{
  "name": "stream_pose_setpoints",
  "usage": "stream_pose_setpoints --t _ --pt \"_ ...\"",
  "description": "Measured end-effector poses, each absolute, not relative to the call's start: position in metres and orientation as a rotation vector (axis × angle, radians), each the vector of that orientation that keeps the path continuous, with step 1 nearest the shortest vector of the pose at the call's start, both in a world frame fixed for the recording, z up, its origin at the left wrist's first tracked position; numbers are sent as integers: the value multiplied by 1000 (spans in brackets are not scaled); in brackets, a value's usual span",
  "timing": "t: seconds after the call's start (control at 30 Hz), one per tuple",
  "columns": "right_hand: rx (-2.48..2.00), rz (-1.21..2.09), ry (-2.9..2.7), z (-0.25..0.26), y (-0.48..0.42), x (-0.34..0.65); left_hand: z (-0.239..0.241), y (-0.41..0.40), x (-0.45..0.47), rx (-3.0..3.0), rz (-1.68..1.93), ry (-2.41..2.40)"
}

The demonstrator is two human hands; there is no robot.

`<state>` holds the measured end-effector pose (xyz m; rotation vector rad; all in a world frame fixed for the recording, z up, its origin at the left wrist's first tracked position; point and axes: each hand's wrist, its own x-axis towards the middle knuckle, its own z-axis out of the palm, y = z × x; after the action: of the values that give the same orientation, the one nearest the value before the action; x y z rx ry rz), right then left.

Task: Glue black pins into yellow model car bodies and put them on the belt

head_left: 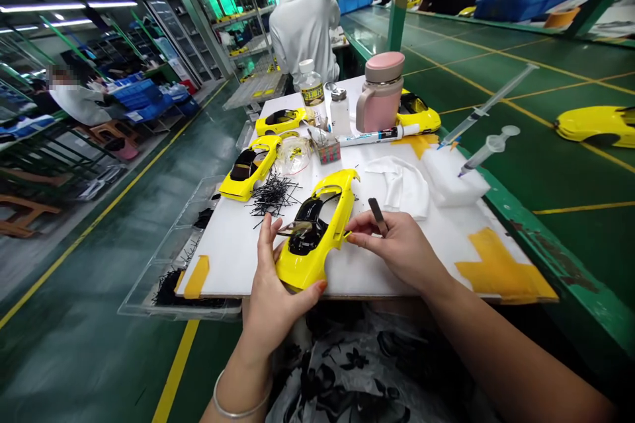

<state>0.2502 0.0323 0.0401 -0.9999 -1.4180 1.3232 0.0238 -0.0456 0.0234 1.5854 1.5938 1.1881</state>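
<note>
My left hand (280, 284) grips the near end of a yellow toy car body (340, 215), thumb at the front and fingers along its left side. The body is tilted over the white board, with a black glossy part (306, 238) set in it and a clear piece sticking out on the left. Held in my right hand (391, 244) are dark metal tweezers (377, 213), their flat end rising above the fingers. My right fingertips are close against the body's right side, where a small yellow piece shows; I cannot tell whether it is attached. The tweezers' tips are hidden.
Black thin strips (274, 195) lie left beside another yellow car body (251, 168). Behind stand a bottle (312, 89), a glass jar (340, 112), a pink mug (381, 92) and a marker (377, 135). Two syringes stick in white foam (454, 175), right of a white cloth (401, 188).
</note>
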Motion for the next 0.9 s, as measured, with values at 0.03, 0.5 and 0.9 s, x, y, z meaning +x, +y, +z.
stream_pose_setpoints --t 0.03,0.5,0.9 --pt "-988 1335 -1403 41 34 247 22 -45 23 1577 1198 1578" --pt "-1031 1354 -1347 45 38 247 20 -48 27 1649 1239 1620" --pt "-1290 1211 -1398 47 40 273 12 -60 58 2185 1106 1726"
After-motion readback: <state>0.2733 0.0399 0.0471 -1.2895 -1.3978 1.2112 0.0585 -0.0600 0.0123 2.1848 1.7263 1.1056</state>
